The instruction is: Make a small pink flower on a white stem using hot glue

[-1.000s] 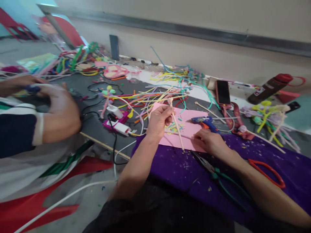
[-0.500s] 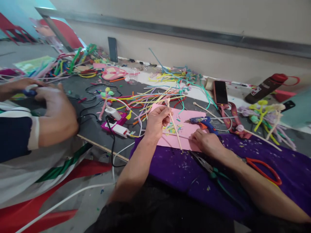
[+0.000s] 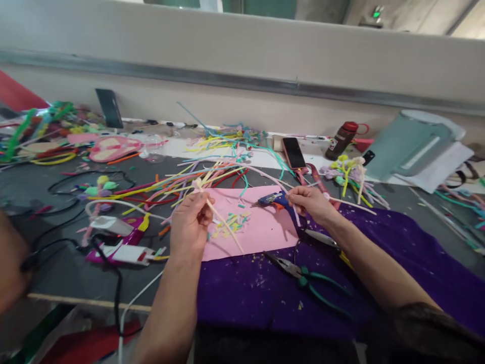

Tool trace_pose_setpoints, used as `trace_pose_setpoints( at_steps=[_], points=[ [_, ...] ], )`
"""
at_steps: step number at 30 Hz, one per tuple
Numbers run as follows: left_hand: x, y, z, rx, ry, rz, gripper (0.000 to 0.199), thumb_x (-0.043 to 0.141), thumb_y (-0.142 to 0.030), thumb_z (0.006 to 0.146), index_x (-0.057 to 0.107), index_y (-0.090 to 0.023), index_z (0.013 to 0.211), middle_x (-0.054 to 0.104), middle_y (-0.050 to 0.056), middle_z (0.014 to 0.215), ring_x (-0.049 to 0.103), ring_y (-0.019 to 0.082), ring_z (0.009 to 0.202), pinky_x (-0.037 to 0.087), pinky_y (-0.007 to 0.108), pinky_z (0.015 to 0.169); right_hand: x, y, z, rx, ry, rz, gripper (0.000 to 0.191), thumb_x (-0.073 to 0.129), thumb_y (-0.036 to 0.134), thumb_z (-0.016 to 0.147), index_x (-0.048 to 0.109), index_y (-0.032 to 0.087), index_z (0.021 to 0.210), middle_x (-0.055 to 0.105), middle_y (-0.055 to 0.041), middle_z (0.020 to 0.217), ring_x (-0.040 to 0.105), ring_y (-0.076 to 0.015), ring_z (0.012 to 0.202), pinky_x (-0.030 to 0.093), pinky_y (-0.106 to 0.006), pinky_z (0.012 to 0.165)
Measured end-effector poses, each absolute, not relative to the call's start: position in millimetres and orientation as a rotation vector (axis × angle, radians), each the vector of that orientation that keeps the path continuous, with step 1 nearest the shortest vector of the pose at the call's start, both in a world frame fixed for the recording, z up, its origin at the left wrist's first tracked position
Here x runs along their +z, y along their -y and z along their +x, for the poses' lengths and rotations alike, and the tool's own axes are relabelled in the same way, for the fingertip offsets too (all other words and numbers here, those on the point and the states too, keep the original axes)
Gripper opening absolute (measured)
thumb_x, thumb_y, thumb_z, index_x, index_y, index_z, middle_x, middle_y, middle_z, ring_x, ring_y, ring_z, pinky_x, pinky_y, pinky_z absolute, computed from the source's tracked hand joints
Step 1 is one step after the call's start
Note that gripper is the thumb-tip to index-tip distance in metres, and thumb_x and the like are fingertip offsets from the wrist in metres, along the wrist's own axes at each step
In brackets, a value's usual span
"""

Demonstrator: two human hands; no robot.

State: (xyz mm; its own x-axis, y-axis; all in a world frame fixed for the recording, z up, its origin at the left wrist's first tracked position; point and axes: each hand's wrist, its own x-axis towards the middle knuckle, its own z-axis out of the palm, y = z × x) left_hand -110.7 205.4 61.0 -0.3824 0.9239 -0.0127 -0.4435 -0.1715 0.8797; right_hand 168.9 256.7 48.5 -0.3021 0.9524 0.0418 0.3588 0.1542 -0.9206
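My left hand (image 3: 189,222) pinches a cream pipe cleaner (image 3: 227,227) just below a small rounded head at its top; its stem slants down over a pink sheet (image 3: 265,230). In my right hand (image 3: 311,202), between thumb and fingers, is a lilac pipe cleaner (image 3: 297,218), which arches away to the left over the pile and pokes out below the fingers. A blue glue gun (image 3: 275,198) lies on the sheet's right part, beside my right hand. Yellow and teal clippings (image 3: 237,222) are scattered on the sheet, right of my left hand.
Green-handled pliers (image 3: 303,278) and a partly hidden metal blade (image 3: 321,238) lie on purple cloth (image 3: 242,298). A power strip (image 3: 129,232) with cables is at left, near another person's arm (image 3: 11,253). Behind are loose pipe cleaners (image 3: 220,172), a phone (image 3: 294,153) and a bottle (image 3: 342,140).
My right hand has risen from the sheet, lifting the lilac pipe cleaner. My left hand still grips the cream one. The view has swung right, bringing the pale teal container fully in.
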Motion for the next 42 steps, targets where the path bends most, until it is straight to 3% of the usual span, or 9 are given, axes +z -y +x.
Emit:
trace_pose_setpoints(
  at_steps=[8, 12, 19, 22, 28, 33, 37, 42],
  points=[
    [63.7, -204.4, -102.8, 1.666, -1.100, 0.713, 0.014, 0.069, -0.023, 0.062, 0.061, -0.013, 0.067, 0.061, -0.003, 0.057, 0.042, 0.002, 0.037, 0.023, 0.014, 0.030, 76.1, -274.8, 191.2, 0.696, 1.924, -1.357, 0.023, 0.049, 0.036, 0.079, 0.058, 0.017, 0.071, 0.050, 0.0044, 0.047, 0.043, -0.0082, 0.040, 0.032, -0.020, 0.042],
    [65.2, -202.8, -99.0, 1.637, -1.102, 0.718, 0.016, 0.069, -0.025, 0.062, 0.060, -0.013, 0.067, 0.061, -0.003, 0.058, 0.042, 0.003, 0.036, 0.022, 0.014, 0.029, 83.3, -306.8, 197.5, 0.367, 2.062, -1.434, 0.016, 0.054, 0.027, 0.074, 0.066, 0.016, 0.077, 0.062, -0.0006, 0.063, 0.053, -0.0127, 0.058, 0.034, -0.022, 0.053],
    [64.8, -201.8, -98.6, 1.615, -1.101, 0.728, 0.013, 0.069, -0.023, 0.063, 0.060, -0.013, 0.064, 0.058, -0.003, 0.053, 0.040, 0.002, 0.035, 0.023, 0.015, 0.030, 77.1, -349.9, 160.7, 0.107, 2.294, -1.478, 0.022, 0.049, 0.023, 0.078, 0.070, 0.017, 0.085, 0.070, -0.0043, 0.077, 0.060, -0.0165, 0.071, 0.036, -0.023, 0.060],
    [61.5, -201.9, -98.8, 1.584, -1.101, 0.760, 0.013, 0.067, -0.025, 0.066, 0.060, -0.014, 0.063, 0.053, -0.005, 0.046, 0.038, 0.003, 0.033, 0.021, 0.015, 0.030, 75.4, -355.3, 135.5, 0.042, 2.360, -1.450, 0.025, 0.046, 0.022, 0.082, 0.069, 0.016, 0.091, 0.070, -0.0073, 0.089, 0.061, -0.0186, 0.082, 0.038, -0.024, 0.066],
    [56.5, -201.7, -101.8, 1.589, -1.060, 0.776, 0.014, 0.068, -0.026, 0.066, 0.061, -0.014, 0.064, 0.058, -0.003, 0.055, 0.041, 0.002, 0.036, 0.023, 0.014, 0.030, 79.2, -347.7, 108.9, -0.052, 2.343, -1.416, 0.036, 0.046, 0.017, 0.083, 0.056, 0.009, 0.117, 0.057, -0.0176, 0.115, 0.057, -0.0239, 0.094, 0.040, -0.030, 0.075],
    [56.4, -197.5, -101.6, 1.594, -1.027, 0.780, 0.013, 0.068, -0.027, 0.068, 0.062, -0.015, 0.066, 0.059, -0.002, 0.054, 0.042, 0.002, 0.037, 0.024, 0.013, 0.032, 83.1, -287.4, 106.1, 0.278, 2.381, -1.041, 0.024, 0.046, 0.025, 0.087, 0.066, 0.015, 0.096, 0.067, -0.0049, 0.086, 0.061, -0.0152, 0.076, 0.041, -0.023, 0.065],
    [57.3, -195.1, -99.3, 1.576, -1.009, 0.786, 0.012, 0.068, -0.026, 0.068, 0.062, -0.016, 0.065, 0.061, -0.002, 0.055, 0.043, 0.002, 0.036, 0.025, 0.014, 0.032, 68.1, -252.8, 104.9, 0.452, 2.534, -0.988, 0.021, 0.049, 0.024, 0.086, 0.067, 0.019, 0.093, 0.070, -0.0031, 0.088, 0.063, -0.0147, 0.078, 0.041, -0.023, 0.065],
    [57.7, -195.9, -97.9, 1.553, -0.995, 0.802, 0.012, 0.068, -0.026, 0.069, 0.062, -0.015, 0.065, 0.061, -0.001, 0.055, 0.042, 0.003, 0.036, 0.025, 0.015, 0.033, 45.6, -253.2, 102.3, 0.322, 2.729, -1.017, 0.018, 0.049, 0.021, 0.084, 0.067, 0.020, 0.088, 0.069, -0.0039, 0.089, 0.062, -0.0161, 0.080, 0.039, -0.024, 0.066]
  ],
)
